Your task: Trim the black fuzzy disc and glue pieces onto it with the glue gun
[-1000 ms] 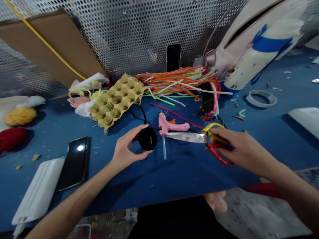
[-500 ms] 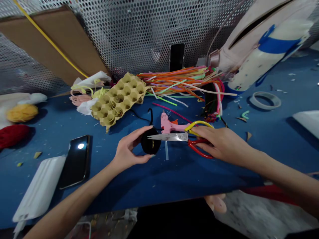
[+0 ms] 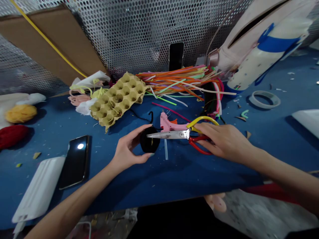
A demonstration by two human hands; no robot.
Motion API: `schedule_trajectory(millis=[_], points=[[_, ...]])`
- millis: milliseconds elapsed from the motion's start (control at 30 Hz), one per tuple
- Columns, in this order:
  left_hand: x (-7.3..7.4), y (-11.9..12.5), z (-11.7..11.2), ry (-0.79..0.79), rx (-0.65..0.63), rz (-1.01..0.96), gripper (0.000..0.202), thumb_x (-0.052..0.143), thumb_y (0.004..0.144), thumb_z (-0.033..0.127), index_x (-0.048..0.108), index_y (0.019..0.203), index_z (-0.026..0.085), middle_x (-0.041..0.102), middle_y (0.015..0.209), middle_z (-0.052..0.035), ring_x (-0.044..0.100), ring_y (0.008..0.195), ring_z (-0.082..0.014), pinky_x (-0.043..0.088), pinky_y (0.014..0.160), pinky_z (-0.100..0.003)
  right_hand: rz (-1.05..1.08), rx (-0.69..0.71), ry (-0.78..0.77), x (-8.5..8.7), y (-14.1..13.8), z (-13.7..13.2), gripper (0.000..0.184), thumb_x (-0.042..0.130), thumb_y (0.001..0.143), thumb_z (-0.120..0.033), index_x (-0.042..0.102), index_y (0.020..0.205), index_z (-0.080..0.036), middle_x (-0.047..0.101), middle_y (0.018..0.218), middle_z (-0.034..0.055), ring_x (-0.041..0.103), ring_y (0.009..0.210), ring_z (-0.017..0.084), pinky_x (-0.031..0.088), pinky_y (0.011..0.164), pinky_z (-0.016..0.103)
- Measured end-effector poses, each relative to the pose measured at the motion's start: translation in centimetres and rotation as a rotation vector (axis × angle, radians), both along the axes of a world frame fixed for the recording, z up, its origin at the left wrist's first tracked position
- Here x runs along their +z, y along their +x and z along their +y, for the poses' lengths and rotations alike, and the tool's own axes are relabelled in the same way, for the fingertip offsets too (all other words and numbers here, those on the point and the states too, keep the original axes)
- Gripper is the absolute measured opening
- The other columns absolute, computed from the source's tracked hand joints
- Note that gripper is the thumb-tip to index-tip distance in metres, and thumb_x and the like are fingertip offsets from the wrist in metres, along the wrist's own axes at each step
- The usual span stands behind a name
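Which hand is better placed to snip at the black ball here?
Right, probably. The right hand grips the scissors by their red and yellow handles, with the blade tips over the black ball. The left hand is occupied cupping that ball.

The right hand [image 3: 224, 141] hides much of the red scissors handle [image 3: 196, 148].

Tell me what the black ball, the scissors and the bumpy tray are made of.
The black ball in the left hand looks soft and fuzzy, maybe yarn: matte, no shine. The scissors in the right hand have shiny metal blades and glossy yellow-and-red handles, likely plastic. The egg tray looks like rough, dull cardboard pulp.
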State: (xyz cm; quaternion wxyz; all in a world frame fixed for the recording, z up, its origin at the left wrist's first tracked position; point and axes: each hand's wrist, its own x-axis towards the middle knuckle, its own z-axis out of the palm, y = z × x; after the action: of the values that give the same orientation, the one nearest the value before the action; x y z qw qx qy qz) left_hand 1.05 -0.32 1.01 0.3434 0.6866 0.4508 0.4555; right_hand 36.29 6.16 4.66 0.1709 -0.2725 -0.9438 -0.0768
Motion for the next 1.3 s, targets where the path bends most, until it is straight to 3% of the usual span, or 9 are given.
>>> schedule_trajectory(millis=[267,600,900,1133,1300], points=[[-0.1,0.2,0.4,-0.046,0.022,-0.027,0.072,0.088,0.077,0.033,0.066,0.144,0.019,0.077,0.134,-0.0145,0.077,0.12,-0.032,0.068,0.101,-0.042,-0.024,0.014,0.189,-0.4,-0.7,-0.3,0.028,0.045,0.11,-0.029,0.059,0.129,-0.013,0.081,0.107,0.0121,0.076,0.073,0.02,0.046,0.056,0.031],[0.1,0.2,0.2,-0.07,0.019,-0.042,0.071,0.09,0.076,0.031,0.068,0.142,0.019,0.077,0.134,-0.0141,0.077,0.121,-0.0307,0.067,0.102,-0.041,-0.03,-0.006,0.098,-1.3,-0.7,0.3,0.03,0.052,0.107,-0.029,0.064,0.13,-0.014,0.081,0.108,0.0121,0.075,0.074,0.02,0.048,0.055,0.03],[-0.1,0.5,0.0,-0.051,0.029,-0.066,0.073,0.091,0.075,0.032,0.067,0.143,0.02,0.077,0.133,-0.0138,0.078,0.119,-0.0319,0.068,0.1,-0.043,0.071,0.044,0.272,-1.0,-0.6,-0.1,0.024,0.049,0.109,-0.025,0.062,0.125,-0.013,0.081,0.1,0.0104,0.073,0.068,0.019,0.052,0.057,0.031],[-0.1,0.6,0.1,-0.085,0.074,-0.078,0.072,0.091,0.075,0.033,0.069,0.141,0.019,0.078,0.132,-0.0138,0.078,0.118,-0.0314,0.068,0.099,-0.041,0.057,0.035,0.239,-2.3,-0.8,0.1,0.024,0.054,0.106,-0.023,0.063,0.126,-0.014,0.081,0.102,0.0107,0.074,0.071,0.02,0.055,0.061,0.032],[0.1,0.9,-0.3,-0.124,0.076,-0.102,0.072,0.092,0.074,0.03,0.069,0.141,0.017,0.078,0.132,-0.0136,0.077,0.119,-0.0317,0.068,0.1,-0.04,0.074,0.064,0.195,-2.4,-0.9,0.5,0.024,0.048,0.11,-0.025,0.059,0.127,-0.014,0.081,0.103,0.0113,0.078,0.079,0.021,0.055,0.06,0.03]])
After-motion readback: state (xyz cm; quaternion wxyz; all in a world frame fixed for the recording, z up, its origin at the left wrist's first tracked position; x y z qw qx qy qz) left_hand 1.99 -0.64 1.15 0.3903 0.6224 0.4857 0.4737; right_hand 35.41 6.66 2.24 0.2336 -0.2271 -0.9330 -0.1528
